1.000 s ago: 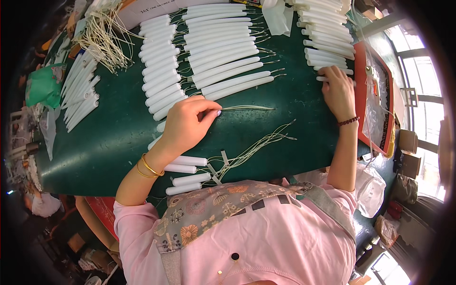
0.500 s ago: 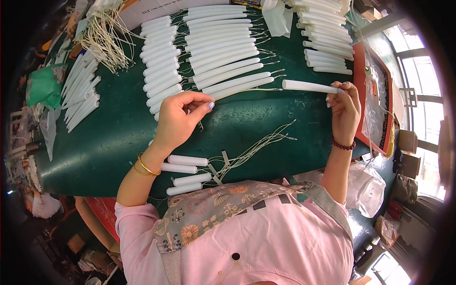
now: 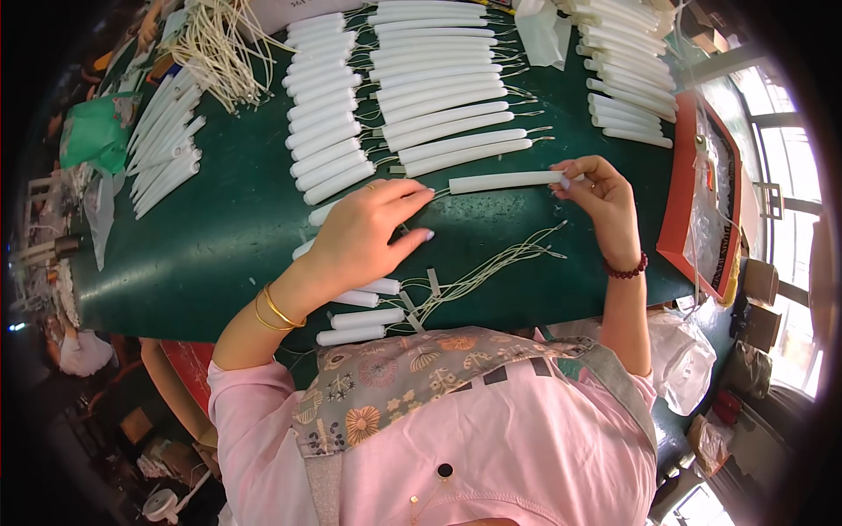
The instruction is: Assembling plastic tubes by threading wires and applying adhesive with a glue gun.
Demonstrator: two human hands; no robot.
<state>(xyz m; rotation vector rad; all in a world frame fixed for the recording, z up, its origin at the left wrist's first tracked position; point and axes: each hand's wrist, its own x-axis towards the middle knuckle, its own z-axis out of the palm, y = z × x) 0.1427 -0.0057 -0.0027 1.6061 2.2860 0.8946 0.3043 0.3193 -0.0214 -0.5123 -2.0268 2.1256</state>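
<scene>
My right hand (image 3: 601, 200) pinches the right end of a long, slim white tube (image 3: 504, 181), held nearly level over the green table. Pale thin wire comes out of the tube's left end and runs to the fingertips of my left hand (image 3: 373, 223). There the thumb is spread well apart from the fingers, and the hand covers part of some short white cylinders. Just beyond lies a column of long white tubes (image 3: 456, 156) with wire ends showing at their right. Beside it is a column of short white cylinders (image 3: 329, 136).
Nearer me on the green table (image 3: 219, 263) lie several wired short white cylinders (image 3: 360, 320), their pale wires (image 3: 491, 267) trailing right. More white tubes (image 3: 167, 167) and a wire bundle (image 3: 230, 57) are at left. Another tube stack (image 3: 627, 79) and a red-edged box (image 3: 680, 202) stand at right.
The tube in my right hand has moved left over the wire toward my left hand. My left thumb and fingers have parted from their pinch. The view has shifted slightly.
</scene>
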